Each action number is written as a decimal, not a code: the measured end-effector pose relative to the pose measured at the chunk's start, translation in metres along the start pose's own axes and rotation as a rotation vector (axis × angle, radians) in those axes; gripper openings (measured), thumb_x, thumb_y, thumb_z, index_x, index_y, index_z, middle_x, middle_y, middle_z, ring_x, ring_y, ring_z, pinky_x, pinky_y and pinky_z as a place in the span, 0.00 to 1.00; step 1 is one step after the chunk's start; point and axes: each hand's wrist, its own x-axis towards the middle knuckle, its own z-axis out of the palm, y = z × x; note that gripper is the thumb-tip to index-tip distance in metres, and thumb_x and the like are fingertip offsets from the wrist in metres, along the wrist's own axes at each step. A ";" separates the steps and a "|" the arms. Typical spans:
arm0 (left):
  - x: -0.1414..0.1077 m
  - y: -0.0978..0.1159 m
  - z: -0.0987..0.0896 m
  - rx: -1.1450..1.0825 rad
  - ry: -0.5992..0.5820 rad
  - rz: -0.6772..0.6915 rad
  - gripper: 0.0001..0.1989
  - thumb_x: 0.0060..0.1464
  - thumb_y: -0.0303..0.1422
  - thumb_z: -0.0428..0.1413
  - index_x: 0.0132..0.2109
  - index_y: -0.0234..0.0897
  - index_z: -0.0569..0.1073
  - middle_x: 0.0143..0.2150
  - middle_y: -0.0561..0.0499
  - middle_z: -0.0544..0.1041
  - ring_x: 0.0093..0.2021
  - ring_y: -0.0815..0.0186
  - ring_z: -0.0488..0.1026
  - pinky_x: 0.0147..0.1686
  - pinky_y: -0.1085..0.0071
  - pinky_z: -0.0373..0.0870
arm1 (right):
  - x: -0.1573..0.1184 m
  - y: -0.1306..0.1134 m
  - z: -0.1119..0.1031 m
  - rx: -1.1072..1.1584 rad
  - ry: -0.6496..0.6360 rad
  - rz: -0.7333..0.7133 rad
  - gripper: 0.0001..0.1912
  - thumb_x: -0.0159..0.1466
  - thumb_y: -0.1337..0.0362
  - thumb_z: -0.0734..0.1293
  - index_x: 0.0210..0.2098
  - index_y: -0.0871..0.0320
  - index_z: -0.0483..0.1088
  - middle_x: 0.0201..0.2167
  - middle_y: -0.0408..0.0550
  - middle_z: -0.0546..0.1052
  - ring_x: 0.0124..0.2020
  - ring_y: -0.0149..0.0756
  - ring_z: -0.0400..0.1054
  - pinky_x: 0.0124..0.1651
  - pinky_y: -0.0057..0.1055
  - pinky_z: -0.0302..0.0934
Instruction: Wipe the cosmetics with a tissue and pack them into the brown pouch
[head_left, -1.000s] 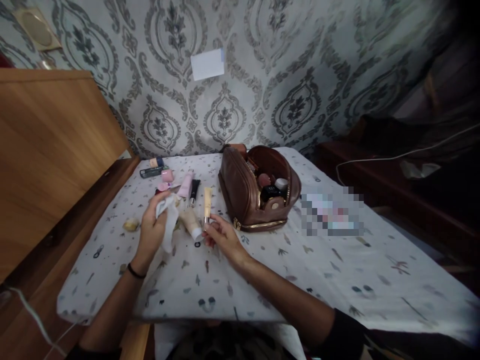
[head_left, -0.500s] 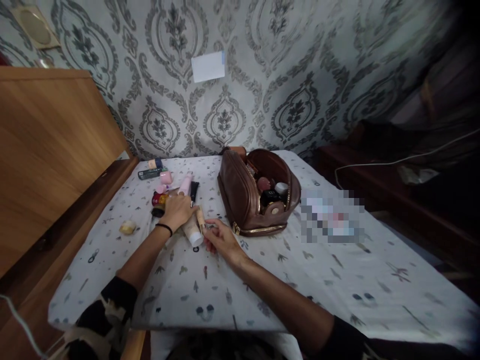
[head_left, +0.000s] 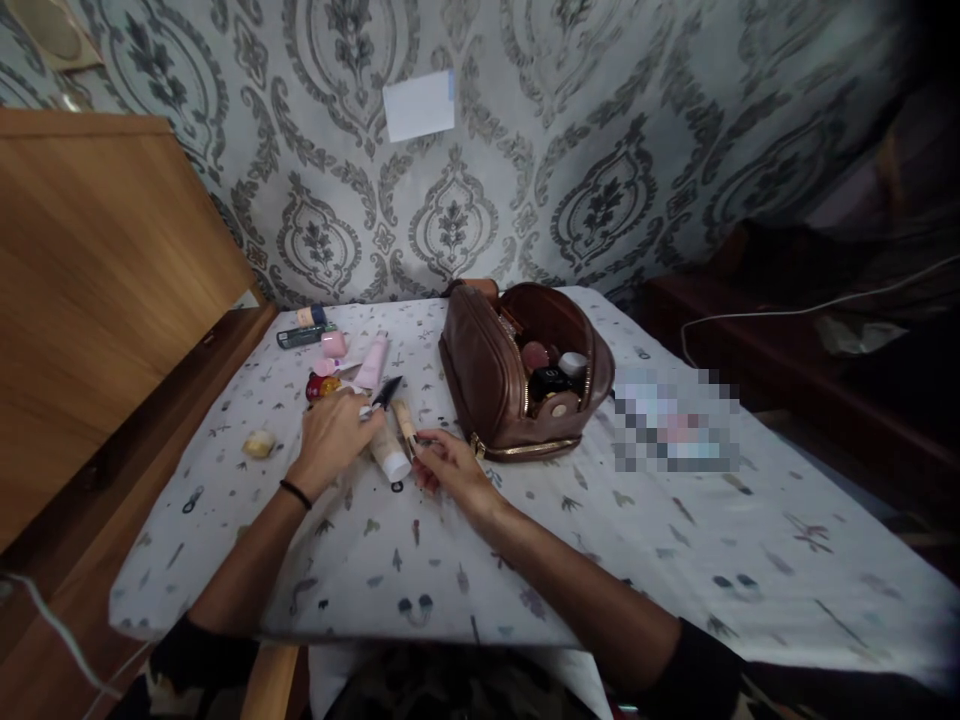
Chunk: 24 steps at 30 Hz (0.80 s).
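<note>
My left hand (head_left: 337, 432) is curled over the small cosmetics on the cloth, its thumb side against the lower end of a black tube (head_left: 388, 391); its fingertips are partly hidden. Under that hand's right side lies a beige tube with a white cap (head_left: 391, 458). My right hand (head_left: 454, 472) pinches the near end of a slim beige concealer tube (head_left: 403, 420), which lies beside the white-capped tube. A pink tube (head_left: 373, 362) rests just beyond my left hand. Red and amber small containers (head_left: 322, 386) sit close to its knuckles.
An unzipped brown leather bag (head_left: 480, 375) full of cosmetics stands right of my hands. Behind lie a pink jar (head_left: 333, 344) and a dark green tube (head_left: 302, 336). A small yellowish item (head_left: 259, 443) lies left. A wooden panel (head_left: 112, 290) borders the table's left side.
My left hand has shifted left off the pink tube, which now shows in full. The black tube has turned to a more slanted angle. My right hand stays at the concealer.
</note>
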 end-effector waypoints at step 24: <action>-0.052 0.005 0.033 -0.353 0.153 0.080 0.16 0.64 0.38 0.49 0.28 0.40 0.71 0.31 0.51 0.72 0.37 0.63 0.71 0.35 0.69 0.61 | 0.006 -0.008 -0.003 0.121 0.081 0.018 0.14 0.51 0.59 0.76 0.30 0.59 0.71 0.24 0.43 0.76 0.20 0.29 0.68 0.20 0.24 0.56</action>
